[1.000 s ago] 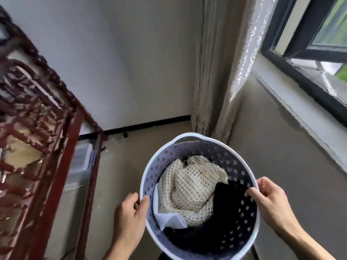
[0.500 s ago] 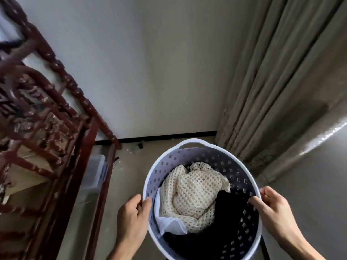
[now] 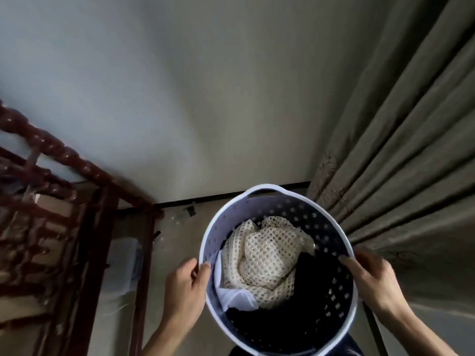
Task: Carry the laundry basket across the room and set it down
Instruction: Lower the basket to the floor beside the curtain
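A round white and lilac laundry basket [image 3: 232,214] with square holes hangs in front of me, above the floor. Inside lie a cream open-knit garment [image 3: 264,255], a bit of white cloth [image 3: 239,299] and dark clothes [image 3: 305,299]. My left hand [image 3: 186,291] grips the rim on the left side, thumb inside. My right hand [image 3: 371,278] grips the rim on the right. A handle opening [image 3: 264,191] shows at the far edge of the basket.
A dark red carved wooden frame [image 3: 84,173] stands close on the left, with a clear plastic box [image 3: 126,263] behind it. A plain wall [image 3: 205,98] with a black skirting is ahead. Grey-beige curtains [image 3: 401,150] hang on the right. Bare floor [image 3: 180,235] lies between frame and basket.
The view has swung left and upward: the window has gone out of sight, the curtains now fill the right side and the wall is nearer. Both hands keep their grip on the basket.
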Motion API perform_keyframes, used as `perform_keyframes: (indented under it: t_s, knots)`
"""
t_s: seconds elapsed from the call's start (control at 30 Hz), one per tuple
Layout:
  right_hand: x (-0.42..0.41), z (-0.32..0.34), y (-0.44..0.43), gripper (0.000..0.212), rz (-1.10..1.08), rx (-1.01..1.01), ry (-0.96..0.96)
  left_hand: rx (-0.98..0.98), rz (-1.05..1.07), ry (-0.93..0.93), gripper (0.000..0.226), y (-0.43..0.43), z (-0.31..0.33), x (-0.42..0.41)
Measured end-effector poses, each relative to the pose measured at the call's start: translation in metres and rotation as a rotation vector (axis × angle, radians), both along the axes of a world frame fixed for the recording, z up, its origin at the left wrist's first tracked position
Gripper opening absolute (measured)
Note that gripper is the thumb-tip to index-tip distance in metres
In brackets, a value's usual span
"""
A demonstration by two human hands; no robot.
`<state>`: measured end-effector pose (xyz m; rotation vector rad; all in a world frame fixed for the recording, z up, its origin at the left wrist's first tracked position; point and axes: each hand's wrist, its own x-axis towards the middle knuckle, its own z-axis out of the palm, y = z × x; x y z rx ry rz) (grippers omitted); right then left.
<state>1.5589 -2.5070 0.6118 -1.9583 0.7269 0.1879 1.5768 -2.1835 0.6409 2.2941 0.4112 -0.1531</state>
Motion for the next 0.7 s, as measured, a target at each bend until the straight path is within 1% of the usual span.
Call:
perform_keyframes:
  t_s: [0.13, 0.23, 0.33, 0.4, 0.43, 0.6, 0.7]
  knots:
    - [0.078, -0.036, -0.012, 0.022, 0.062, 0.041, 0.113, 0.108, -0.068, 0.106, 0.042, -0.016, -0.024, 0.079]
    - [0.127, -0.063, -0.020, 0.020, 0.065, 0.031, 0.165, 0.114, -0.095, 0.203, 0.031, -0.023, -0.048, 0.129]
    - [0.169, -0.093, -0.022, 0.011, 0.107, -0.029, 0.204, 0.110, -0.106, 0.252, 0.030, -0.024, -0.084, 0.174]
    - [0.192, -0.121, -0.023, 0.021, 0.119, -0.085, 0.237, 0.122, -0.117, 0.306, 0.033, -0.026, -0.111, 0.202]
    - [0.204, -0.136, -0.023, 0.023, 0.121, -0.104, 0.254, 0.125, -0.120, 0.335, 0.034, -0.026, -0.128, 0.216]
    - [0.255, -0.219, -0.017, 0.020, 0.132, -0.166, 0.376, 0.096, -0.175, 0.507, 0.033, -0.021, -0.226, 0.285]
    - [0.279, -0.276, -0.012, 0.023, 0.143, -0.187, 0.459, 0.037, -0.183, 0.615, 0.029, -0.016, -0.293, 0.319]
